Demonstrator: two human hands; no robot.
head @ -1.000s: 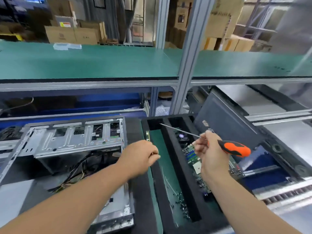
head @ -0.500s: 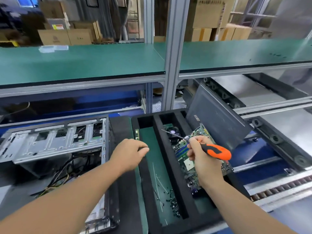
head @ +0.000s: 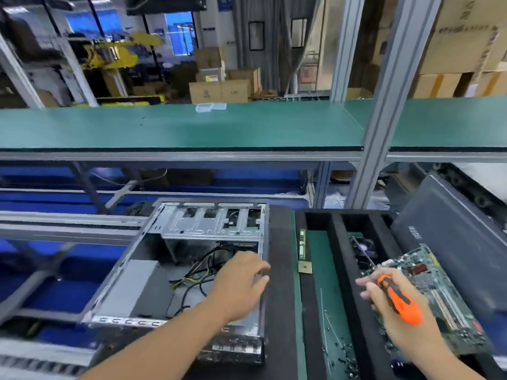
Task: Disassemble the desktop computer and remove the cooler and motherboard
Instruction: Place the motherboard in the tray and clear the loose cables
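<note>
Right hand curled its fingers round the orange screwdriver; left hand, fingers loosely spread, reached over the open case. The motherboard, stiff but fragile, lay in the foam tray; best held by its edges.

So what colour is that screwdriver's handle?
Orange with black, on the screwdriver in the right hand, head view.

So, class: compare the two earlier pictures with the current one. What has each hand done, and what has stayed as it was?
The left hand moved left from over the black foam tray to the right edge of the open computer case, fingers spread. The right hand lowered the orange screwdriver, its shaft now pointing up and away over the motherboard. Unchanged: its grip on the screwdriver, and the motherboard in the tray.
</note>
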